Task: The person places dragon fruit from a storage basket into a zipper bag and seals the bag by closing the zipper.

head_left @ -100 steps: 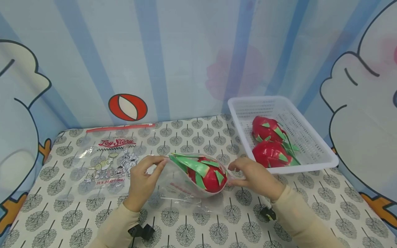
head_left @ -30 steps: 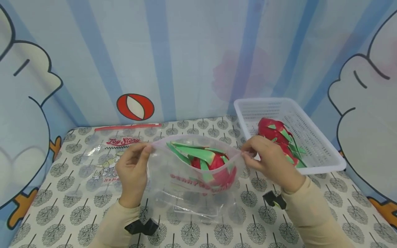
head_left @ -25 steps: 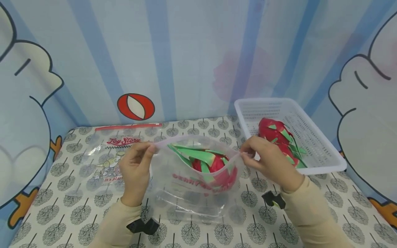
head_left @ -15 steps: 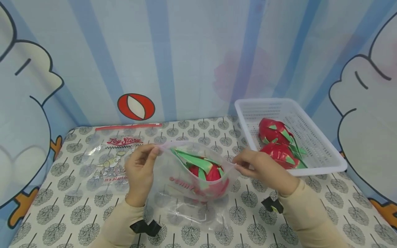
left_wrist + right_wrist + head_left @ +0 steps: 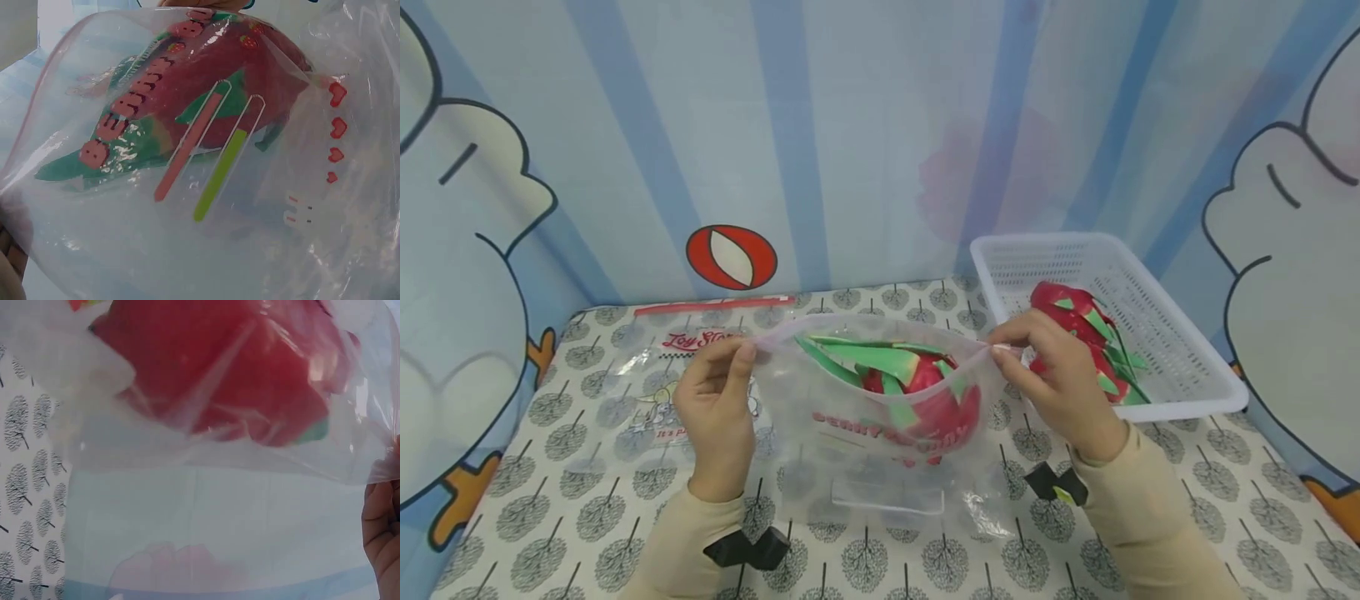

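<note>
A clear zip bag with red lettering hangs between my hands, its mouth spread. Inside it lies a toy dragon fruit, red with green leaves, showing through the plastic and above the front rim. My left hand pinches the left corner of the mouth between thumb and fingers. At the opposite corner my right hand pinches the rim. From the left wrist view, hearts and lettering on the bag cover part of the dragon fruit. In the right wrist view the right fingers grip the plastic edge.
A white plastic basket stands at the back right with two more dragon fruits, partly behind my right hand. A flat clear bag with a red zip lies at the back left. A patterned cloth covers the table.
Both hands lowered the bag a little half a second ago and have now lifted it higher. The hands have moved apart, so the mouth is stretched wider.
</note>
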Demonstrator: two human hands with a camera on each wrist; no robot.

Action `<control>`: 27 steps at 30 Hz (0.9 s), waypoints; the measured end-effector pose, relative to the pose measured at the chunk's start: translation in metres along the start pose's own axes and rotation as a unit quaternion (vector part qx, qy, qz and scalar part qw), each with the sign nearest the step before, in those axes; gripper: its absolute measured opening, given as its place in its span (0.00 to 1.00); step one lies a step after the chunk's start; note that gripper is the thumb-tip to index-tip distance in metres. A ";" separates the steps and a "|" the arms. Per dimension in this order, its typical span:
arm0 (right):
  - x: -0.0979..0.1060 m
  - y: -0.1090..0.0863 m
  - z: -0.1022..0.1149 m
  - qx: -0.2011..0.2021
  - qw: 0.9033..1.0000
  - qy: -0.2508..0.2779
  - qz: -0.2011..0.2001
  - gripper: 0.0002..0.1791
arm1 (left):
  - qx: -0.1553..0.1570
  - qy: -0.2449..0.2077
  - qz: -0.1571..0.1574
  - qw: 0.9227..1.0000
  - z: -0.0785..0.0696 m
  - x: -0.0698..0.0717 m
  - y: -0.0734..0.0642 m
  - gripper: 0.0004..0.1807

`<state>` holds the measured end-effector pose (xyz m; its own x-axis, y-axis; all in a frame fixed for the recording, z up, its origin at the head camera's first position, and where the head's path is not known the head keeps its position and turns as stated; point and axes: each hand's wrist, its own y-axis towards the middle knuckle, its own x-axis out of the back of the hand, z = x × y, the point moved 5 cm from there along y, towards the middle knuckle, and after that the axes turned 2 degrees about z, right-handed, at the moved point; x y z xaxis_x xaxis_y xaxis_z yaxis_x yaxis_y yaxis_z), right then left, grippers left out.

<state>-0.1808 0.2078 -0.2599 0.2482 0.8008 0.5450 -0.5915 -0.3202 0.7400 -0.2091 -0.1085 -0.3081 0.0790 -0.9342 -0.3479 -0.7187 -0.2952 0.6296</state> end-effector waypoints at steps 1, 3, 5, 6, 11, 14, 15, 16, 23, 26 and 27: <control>0.000 0.001 0.001 0.008 1.000 -0.005 -0.001 0.08 | 0.007 -0.003 0.003 1.000 0.001 -0.001 0.000 0.07; -0.002 0.003 0.003 0.019 1.000 -0.023 0.003 0.14 | 0.020 0.001 0.011 1.000 0.005 -0.002 -0.001 0.08; -0.003 0.003 0.003 0.022 0.999 -0.039 0.001 0.18 | 0.031 -0.002 0.014 0.999 0.008 -0.001 -0.002 0.09; -0.002 0.003 0.003 0.020 0.999 -0.042 -0.008 0.20 | 0.034 -0.001 0.012 0.999 0.009 -0.001 -0.002 0.09; 0.008 0.004 -0.001 0.001 0.997 -0.042 -0.063 0.19 | 0.032 0.001 -0.023 0.999 0.008 0.005 0.001 0.05; 0.011 0.007 0.000 -0.001 0.997 -0.045 -0.068 0.18 | 0.032 -0.002 -0.037 0.999 0.005 0.007 0.003 0.04; 0.011 0.008 0.000 -0.001 0.997 -0.044 -0.067 0.19 | 0.030 -0.006 -0.039 0.999 0.004 0.007 0.004 0.04; 0.012 0.008 0.001 0.000 0.997 -0.044 -0.067 0.19 | 0.028 -0.008 -0.040 0.999 0.004 0.007 0.004 0.04; 0.014 0.010 0.004 0.006 0.997 -0.038 -0.066 0.18 | 0.024 -0.024 -0.040 0.999 0.001 0.006 0.005 0.04; 0.014 0.011 0.005 0.012 0.997 -0.036 -0.064 0.19 | 0.016 -0.037 -0.033 0.999 -0.002 0.004 0.006 0.05; 0.014 0.012 0.005 0.014 0.997 -0.035 -0.062 0.19 | 0.012 -0.039 -0.029 0.999 -0.003 0.003 0.006 0.04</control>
<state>-0.1802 0.2126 -0.2411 0.3729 0.7978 0.4737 -0.5319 -0.2345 0.8137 -0.2109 -0.1140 -0.3032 0.0677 -0.8972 -0.4364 -0.7312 -0.3422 0.5901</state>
